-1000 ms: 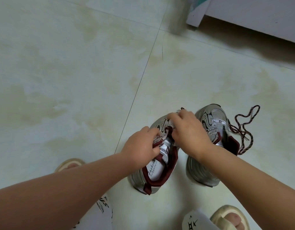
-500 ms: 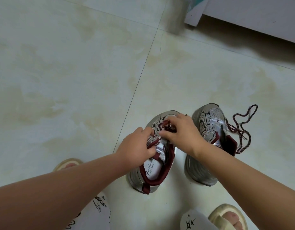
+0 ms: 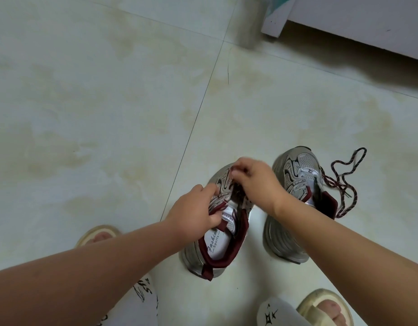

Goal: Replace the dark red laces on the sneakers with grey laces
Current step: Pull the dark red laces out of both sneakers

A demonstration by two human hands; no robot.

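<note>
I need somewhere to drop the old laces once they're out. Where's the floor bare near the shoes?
The widest bare tile lies left of the left sneaker, beyond the left hand. More bare floor runs ahead of both toes, up to the white furniture. It is crowded right of the right sneaker, where its dark red lace sprawls, and between the shoes.

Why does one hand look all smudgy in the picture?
Head view: the right hand is smeared by motion blur at its fingertips over the left sneaker; the left hand looks sharper; light is soft, with a faint shadow under the white furniture.
</note>
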